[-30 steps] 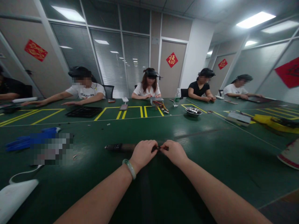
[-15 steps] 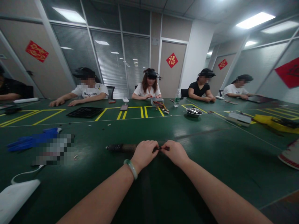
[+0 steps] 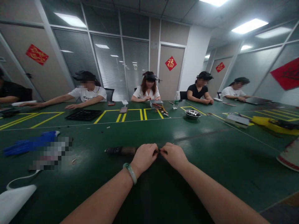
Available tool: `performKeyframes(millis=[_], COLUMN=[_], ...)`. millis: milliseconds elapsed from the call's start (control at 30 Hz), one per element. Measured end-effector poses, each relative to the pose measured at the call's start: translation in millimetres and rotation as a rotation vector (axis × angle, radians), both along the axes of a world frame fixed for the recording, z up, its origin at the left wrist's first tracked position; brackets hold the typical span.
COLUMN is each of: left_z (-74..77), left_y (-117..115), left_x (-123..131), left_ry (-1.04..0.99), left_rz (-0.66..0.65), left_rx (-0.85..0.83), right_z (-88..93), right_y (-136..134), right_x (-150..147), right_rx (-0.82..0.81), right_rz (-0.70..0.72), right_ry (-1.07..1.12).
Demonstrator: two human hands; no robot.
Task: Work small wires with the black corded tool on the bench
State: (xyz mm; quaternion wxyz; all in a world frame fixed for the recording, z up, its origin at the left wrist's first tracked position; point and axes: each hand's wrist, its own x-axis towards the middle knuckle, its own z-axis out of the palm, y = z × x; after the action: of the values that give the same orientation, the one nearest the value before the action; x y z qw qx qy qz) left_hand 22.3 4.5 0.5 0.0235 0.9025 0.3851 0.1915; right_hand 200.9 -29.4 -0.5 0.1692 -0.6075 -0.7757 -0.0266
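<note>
My left hand (image 3: 145, 156), with a green and white bangle (image 3: 130, 173) at the wrist, is closed, thumb and fingers pinched together. Facing it, my right hand (image 3: 174, 155) is pinched too, its fingertips almost touching the left ones. Something small and dark sits between the fingertips; its kind is too hidden to make out. Behind the left hand lies a dark cylindrical tool (image 3: 121, 151) that looks like an electric screwdriver, its narrow tip pointing left. Its right end is covered by the hand, and I cannot tell whether the hand touches it.
Blue gloves (image 3: 30, 143) and a white device (image 3: 16, 200) with a cable lie at left. Farther back are a black tray (image 3: 83, 114), a metal bowl (image 3: 193, 114), a bottle (image 3: 176, 101) and a box with wires (image 3: 156, 103). Several people sit across the green table (image 3: 224, 155).
My hands stay pinched together at nearly the same place. The view has tilted slightly upward. Across the table at left, a person's arm has stretched farther left toward a white object.
</note>
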Motion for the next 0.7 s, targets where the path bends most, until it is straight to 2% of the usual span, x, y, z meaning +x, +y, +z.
performKeyframes(millis=[300,600,700], left_z=[2.5,-2.8,-3.0], left_y=[-3,0,0], left_x=[0,0,-1], left_ry=[-0.032,-0.095,-0.091], left_rz=[0.037,0.034,0.01], left_rx=[-0.043,-0.04,-0.021], right_z=[5.1,6.8,3.9], right_y=[2,18,21], right_x=[-3,5,5], right_rx=[-0.002,0.022,-0.053], right_rz=[0.036,0.228,0.191], right_ry=[-0.088,-0.193,-0.189])
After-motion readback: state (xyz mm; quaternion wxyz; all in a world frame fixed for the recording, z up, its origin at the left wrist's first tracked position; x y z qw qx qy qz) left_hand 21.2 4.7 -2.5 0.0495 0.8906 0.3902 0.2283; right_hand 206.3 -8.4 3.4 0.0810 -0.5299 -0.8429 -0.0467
